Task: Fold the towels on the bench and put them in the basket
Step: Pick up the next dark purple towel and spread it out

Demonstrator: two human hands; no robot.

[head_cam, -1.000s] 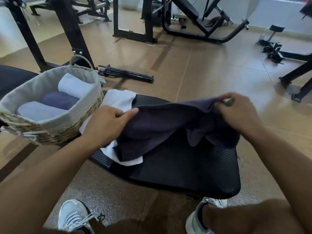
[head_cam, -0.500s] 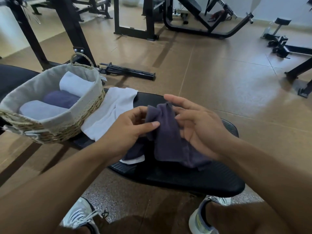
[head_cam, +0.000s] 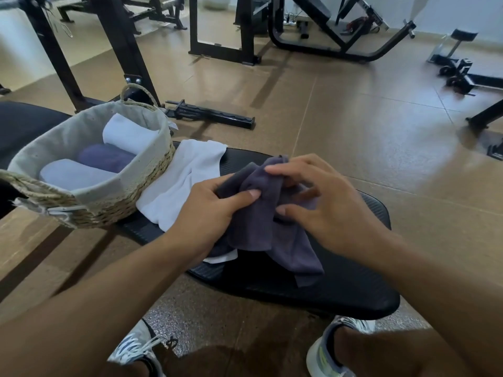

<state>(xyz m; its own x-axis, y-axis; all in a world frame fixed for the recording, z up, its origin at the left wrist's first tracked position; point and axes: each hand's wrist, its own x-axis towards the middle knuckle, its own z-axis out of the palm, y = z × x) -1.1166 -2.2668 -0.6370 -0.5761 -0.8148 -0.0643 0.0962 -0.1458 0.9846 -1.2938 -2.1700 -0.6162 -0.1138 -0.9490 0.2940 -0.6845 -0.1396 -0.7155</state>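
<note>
The dark purple towel (head_cam: 269, 227) was gripped by the left hand (head_cam: 209, 213), whose thumb lay pressed across the front of the cloth while the curled fingers were hidden behind the bunched upper edge. The right hand (head_cam: 326, 210) was held just beside it, its fingers loosely bent and spread; the index finger rested on top of the towel's raised fold, and the thumb touched the cloth lower down. Whether the cloth was actually pinched by the right hand could not be told. The two hands were close together, with the gathered towel between them and its lower part draped on the black bench pad (head_cam: 340, 289).

A white towel (head_cam: 185, 183) was spread flat on the pad to the left, partly under the purple one, its far side lying against the basket (head_cam: 114, 202). The woven basket, lined with pale fabric, was set at the left end of the bench. Three rolled towels were held in it: a white roll (head_cam: 125, 134) at the back, a purple roll (head_cam: 109, 159) in the middle and a pale roll (head_cam: 70, 175) at the front.

Both forearms were extended forward from the bottom corners of the view, converging over the pad.
</note>
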